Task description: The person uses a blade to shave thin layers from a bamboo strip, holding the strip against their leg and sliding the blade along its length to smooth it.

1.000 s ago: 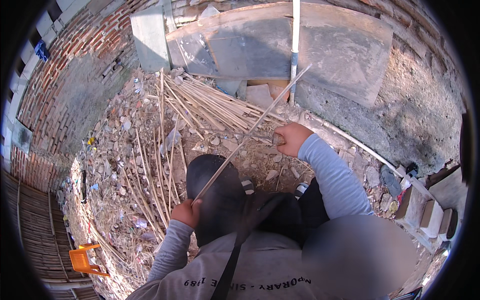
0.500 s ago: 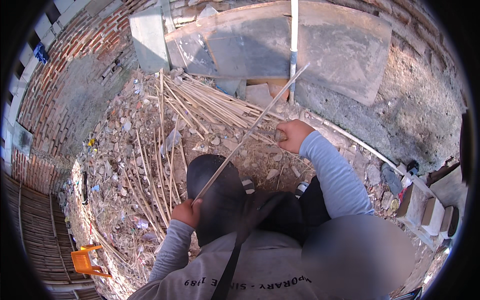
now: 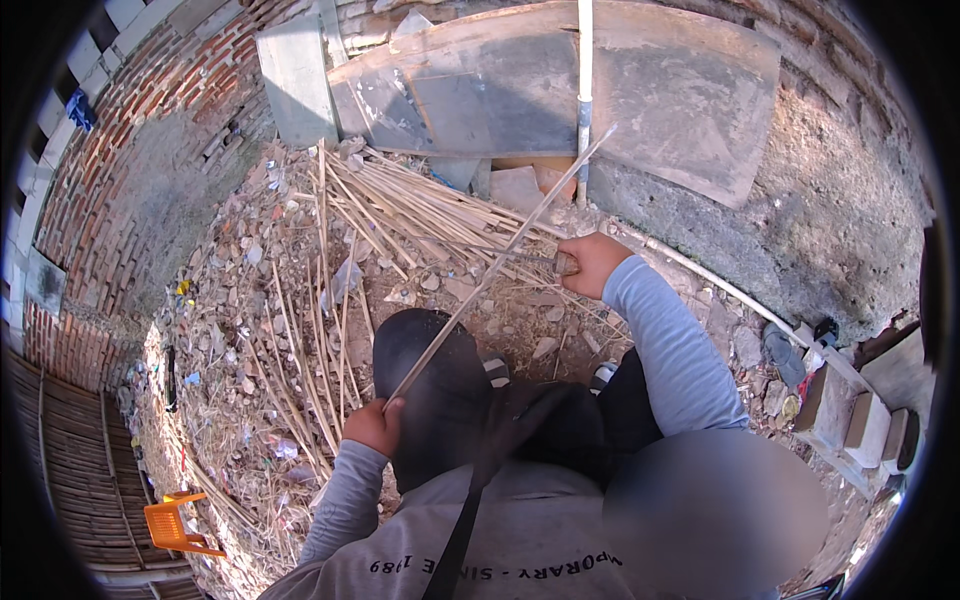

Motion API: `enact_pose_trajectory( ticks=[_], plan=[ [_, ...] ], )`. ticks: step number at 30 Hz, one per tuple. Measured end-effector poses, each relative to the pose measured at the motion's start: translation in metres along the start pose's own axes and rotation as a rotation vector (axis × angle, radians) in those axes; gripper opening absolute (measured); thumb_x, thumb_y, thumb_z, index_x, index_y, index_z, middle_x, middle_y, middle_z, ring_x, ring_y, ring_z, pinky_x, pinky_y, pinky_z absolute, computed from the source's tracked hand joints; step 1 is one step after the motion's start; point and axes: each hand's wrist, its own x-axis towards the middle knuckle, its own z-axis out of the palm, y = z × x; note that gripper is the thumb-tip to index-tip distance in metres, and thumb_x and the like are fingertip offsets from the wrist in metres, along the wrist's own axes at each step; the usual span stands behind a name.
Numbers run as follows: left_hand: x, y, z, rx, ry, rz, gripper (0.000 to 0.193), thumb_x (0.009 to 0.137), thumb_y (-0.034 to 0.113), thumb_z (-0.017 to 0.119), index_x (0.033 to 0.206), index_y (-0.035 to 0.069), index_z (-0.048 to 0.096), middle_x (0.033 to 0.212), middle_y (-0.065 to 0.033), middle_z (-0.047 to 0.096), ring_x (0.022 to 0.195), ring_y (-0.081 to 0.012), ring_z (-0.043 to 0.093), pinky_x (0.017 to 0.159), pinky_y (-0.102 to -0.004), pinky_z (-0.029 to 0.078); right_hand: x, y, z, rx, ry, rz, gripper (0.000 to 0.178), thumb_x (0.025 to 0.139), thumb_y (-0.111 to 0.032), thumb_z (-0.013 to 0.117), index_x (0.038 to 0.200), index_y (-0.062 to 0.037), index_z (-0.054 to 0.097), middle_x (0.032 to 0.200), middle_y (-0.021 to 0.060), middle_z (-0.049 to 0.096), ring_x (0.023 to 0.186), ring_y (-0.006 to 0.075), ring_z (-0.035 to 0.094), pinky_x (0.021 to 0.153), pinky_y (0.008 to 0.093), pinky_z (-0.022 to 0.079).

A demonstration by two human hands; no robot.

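Note:
My left hand [image 3: 373, 427] is closed round the near end of a long bamboo strip [image 3: 458, 317]. The strip lies over my dark-clad left knee [image 3: 420, 355] and slants up to the far right. In my right hand [image 3: 595, 266] is a knife [image 3: 567, 263], gripped by its wooden handle. Its thin blade points left and crosses the strip around mid-length; whether the edge touches the strip, I cannot tell. Beyond the blade, a pile of split bamboo strips [image 3: 400, 195] rests on the ground, and more loose strips [image 3: 318, 350] lie left of my knee.
Stones and litter [image 3: 220, 330] cover the ground at left. Flat grey boards [image 3: 680, 100] lean on the far wall behind an upright white pipe [image 3: 586, 60]. An orange plastic chair [image 3: 170, 525] is at the lower left. Concrete blocks [image 3: 868, 432] stand at right, near a brick wall's dark shoes [image 3: 785, 355].
My right hand has shifted slightly right and away with the knife, and more of the blade shows left of the strip. My left hand and the strip stay nearly still.

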Motion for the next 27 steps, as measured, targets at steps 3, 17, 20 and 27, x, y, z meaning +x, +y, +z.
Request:
enact_pose_trajectory(
  ticks=[3, 17, 20, 27],
  plan=[
    [0.000, -0.001, 0.000, 0.013, 0.004, -0.007, 0.046, 0.095, 0.044, 0.051, 0.077, 0.004, 0.062, 0.068, -0.0250, 0.062, 0.069, -0.0463, 0.062, 0.064, -0.0544, 0.047, 0.001, -0.005, 0.003, -0.019, -0.016, -0.025, 0.037, 0.073, -0.027, 0.068, 0.102, -0.0051, 0.065, 0.095, 0.0208, 0.067, 0.094, 0.0402, 0.064, 0.084, 0.0466, 0.051],
    [0.000, -0.002, 0.002, 0.002, 0.023, 0.011, 0.045, 0.095, 0.043, 0.052, 0.075, 0.004, 0.061, 0.067, -0.0245, 0.061, 0.068, -0.0460, 0.061, 0.062, -0.0542, 0.047, 0.000, -0.002, -0.002, 0.003, -0.010, 0.035, 0.041, 0.073, -0.026, 0.068, 0.109, -0.0067, 0.066, 0.101, 0.0216, 0.068, 0.097, 0.0390, 0.064, 0.088, 0.0448, 0.051],
    [-0.001, -0.004, 0.004, -0.007, 0.037, 0.022, 0.045, 0.095, 0.043, 0.052, 0.074, 0.004, 0.061, 0.066, -0.0243, 0.061, 0.067, -0.0459, 0.061, 0.062, -0.0542, 0.047, 0.002, -0.009, 0.001, 0.010, -0.017, 0.056, 0.041, 0.073, -0.026, 0.068, 0.109, -0.0061, 0.066, 0.101, 0.0217, 0.068, 0.098, 0.0390, 0.063, 0.089, 0.0446, 0.051],
    [-0.002, -0.003, 0.004, 0.005, 0.046, 0.021, 0.046, 0.094, 0.043, 0.052, 0.073, 0.004, 0.060, 0.065, -0.0242, 0.061, 0.066, -0.0456, 0.061, 0.061, -0.0538, 0.048, 0.004, 0.009, -0.006, 0.009, -0.022, 0.034, 0.042, 0.073, -0.027, 0.069, 0.109, -0.0040, 0.065, 0.099, 0.0231, 0.067, 0.098, 0.0393, 0.063, 0.089, 0.0446, 0.050]
  ],
)
